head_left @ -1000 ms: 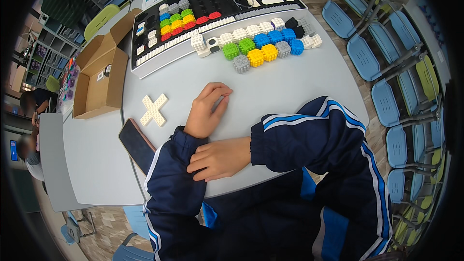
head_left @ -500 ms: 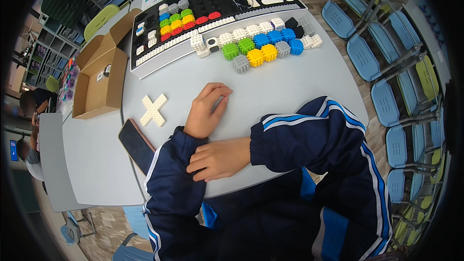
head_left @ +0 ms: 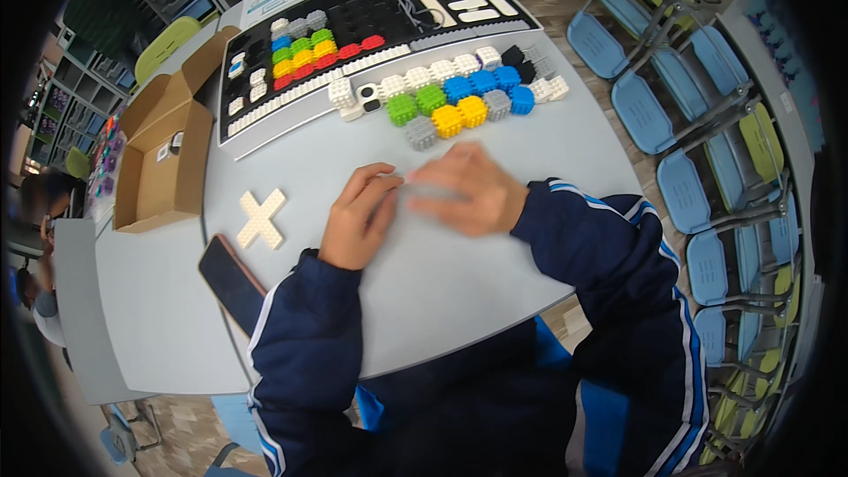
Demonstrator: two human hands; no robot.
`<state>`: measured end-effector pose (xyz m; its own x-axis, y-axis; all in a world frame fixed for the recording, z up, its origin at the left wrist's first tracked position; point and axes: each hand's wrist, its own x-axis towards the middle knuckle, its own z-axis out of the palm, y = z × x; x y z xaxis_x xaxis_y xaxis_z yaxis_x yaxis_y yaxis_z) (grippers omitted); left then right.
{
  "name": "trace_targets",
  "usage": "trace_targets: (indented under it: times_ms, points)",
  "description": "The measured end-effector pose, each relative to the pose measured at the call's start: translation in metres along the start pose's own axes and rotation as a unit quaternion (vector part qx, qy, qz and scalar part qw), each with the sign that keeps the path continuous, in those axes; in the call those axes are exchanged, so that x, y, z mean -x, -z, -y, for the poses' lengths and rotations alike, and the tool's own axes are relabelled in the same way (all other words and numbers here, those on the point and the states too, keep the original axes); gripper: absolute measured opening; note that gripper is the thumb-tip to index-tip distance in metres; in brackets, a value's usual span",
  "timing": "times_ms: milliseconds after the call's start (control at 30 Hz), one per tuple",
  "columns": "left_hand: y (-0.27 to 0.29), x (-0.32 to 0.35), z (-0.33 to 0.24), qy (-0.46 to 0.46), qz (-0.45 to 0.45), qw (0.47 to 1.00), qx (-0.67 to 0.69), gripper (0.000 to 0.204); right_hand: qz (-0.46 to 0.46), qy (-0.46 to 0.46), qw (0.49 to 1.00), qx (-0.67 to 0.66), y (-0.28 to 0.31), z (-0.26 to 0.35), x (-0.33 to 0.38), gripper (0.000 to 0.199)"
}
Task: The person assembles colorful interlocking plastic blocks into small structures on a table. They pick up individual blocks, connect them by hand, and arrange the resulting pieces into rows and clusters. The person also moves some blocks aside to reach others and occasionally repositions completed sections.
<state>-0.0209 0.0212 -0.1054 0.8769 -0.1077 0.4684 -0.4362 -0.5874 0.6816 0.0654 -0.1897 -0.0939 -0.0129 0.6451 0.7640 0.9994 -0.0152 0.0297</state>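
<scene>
My left hand rests on the grey table, its fingers loosely bent and apart from the thumb, with nothing seen in it. Just to its right is my right hand, smeared by motion. Its fingers stretch toward the left fingertips and look spread, and no object shows in them. Beyond both hands lie knobbly cube blocks in rows: a grey block, green blocks, yellow blocks, blue blocks and white blocks. Left of my left hand lies a cream X-shaped piece.
A phone lies by my left sleeve. The black kit tray holds coloured blocks and white parts across the far side. An opened cardboard box stands at the left. Blue chairs line the right; people are far left.
My right hand has lifted off my left sleeve cuff and moved up and right, beside the left fingertips. My left hand stays nearly in place; the whole view has shifted slightly.
</scene>
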Motion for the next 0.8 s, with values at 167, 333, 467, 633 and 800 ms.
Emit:
trace_targets:
  times_ms: [167, 333, 467, 633, 800]
  points:
    - [-0.004, -0.007, 0.001, -0.034, -0.069, 0.996, -0.052, 0.022, -0.045, -0.179, 0.975, 0.123, 0.043, -0.062, 0.036, 0.038]
    - [-0.014, -0.026, 0.008, -0.037, -0.097, 0.992, -0.076, 0.026, -0.101, -0.331, 0.929, 0.129, 0.053, -0.081, 0.053, 0.040]
    - [-0.019, -0.039, 0.018, -0.029, -0.086, 0.993, -0.078, 0.033, -0.057, -0.373, 0.920, 0.104, 0.042, -0.087, 0.051, 0.053]
    - [-0.019, -0.045, 0.023, -0.028, -0.047, 0.994, -0.092, 0.042, 0.023, -0.364, 0.922, 0.126, 0.040, -0.084, 0.052, 0.069]
    - [-0.021, -0.043, 0.023, -0.052, -0.042, 0.989, -0.130, 0.049, 0.085, -0.359, 0.916, 0.158, 0.042, -0.081, 0.055, 0.081]
